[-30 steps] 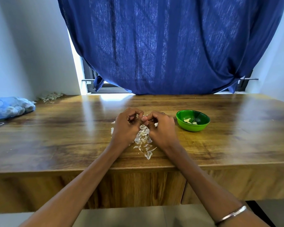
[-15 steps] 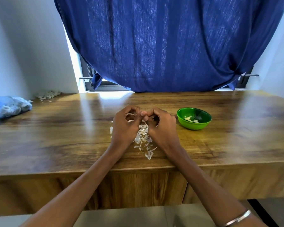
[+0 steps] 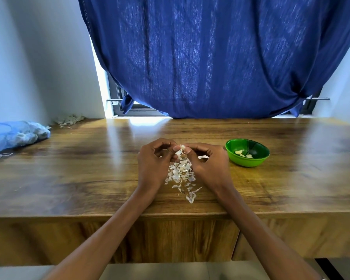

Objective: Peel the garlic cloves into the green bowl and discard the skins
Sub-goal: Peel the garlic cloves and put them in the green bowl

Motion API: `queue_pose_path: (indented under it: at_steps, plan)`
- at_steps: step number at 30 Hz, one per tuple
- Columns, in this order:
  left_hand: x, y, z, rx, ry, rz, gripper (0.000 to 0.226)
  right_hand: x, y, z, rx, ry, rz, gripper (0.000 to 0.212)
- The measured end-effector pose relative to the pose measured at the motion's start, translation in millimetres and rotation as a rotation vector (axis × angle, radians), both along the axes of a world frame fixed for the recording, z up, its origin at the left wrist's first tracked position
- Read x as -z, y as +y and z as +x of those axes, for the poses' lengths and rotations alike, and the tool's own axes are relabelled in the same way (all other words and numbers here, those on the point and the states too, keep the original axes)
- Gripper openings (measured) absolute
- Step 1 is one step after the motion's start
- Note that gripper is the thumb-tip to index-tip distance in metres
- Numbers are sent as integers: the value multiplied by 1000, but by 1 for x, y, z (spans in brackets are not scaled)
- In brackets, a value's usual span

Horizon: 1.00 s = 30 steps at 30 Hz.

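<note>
Hands, left (image 3: 153,160) and right (image 3: 207,161), pinch garlic clove (image 3: 182,147) (skins (image 3: 181,175) beneath).

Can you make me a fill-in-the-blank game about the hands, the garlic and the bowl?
1. Both hands, left and right, pinch one garlic ____ between them.
2. The peeled pieces lie in a bowl coloured ____.
3. The loose skins lie in a pile on the wooden ____.
4. The curtain behind is coloured ____.

Missing words: clove, green, table, blue.
</note>
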<state>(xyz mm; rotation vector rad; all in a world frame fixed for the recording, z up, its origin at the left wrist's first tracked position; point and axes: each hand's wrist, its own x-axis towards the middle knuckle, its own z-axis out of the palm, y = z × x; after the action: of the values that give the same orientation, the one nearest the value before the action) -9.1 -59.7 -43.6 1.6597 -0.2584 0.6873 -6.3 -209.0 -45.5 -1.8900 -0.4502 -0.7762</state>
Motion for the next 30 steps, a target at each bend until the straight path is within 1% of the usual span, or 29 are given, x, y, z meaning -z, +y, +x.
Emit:
queue_pose_path:
  at_steps: [3,7,12,18,21,25,30]
  plan:
    - [1,-1,1,23,26,-41,4,0,-1,0,-4,9,7,14]
    - [1,0,-1,37,36,-66,1,0,-1,-1,-9,16,22,14]
    - [1,1,0,5,53,-71,5,0,-2,-2,-26,40,60,16]
    - [0,0,-4,-19,33,-43,10,0,-3,-2,-30,55,52,16]
    - [-1,1,-7,-36,39,-66,19,-1,-2,-1,-25,67,62,16]
    - [-1,0,-8,-63,40,-18,18,0,-3,0,-14,63,66,15]
    - [1,-2,-8,-123,4,130,14,1,-3,1,14,52,74,14]
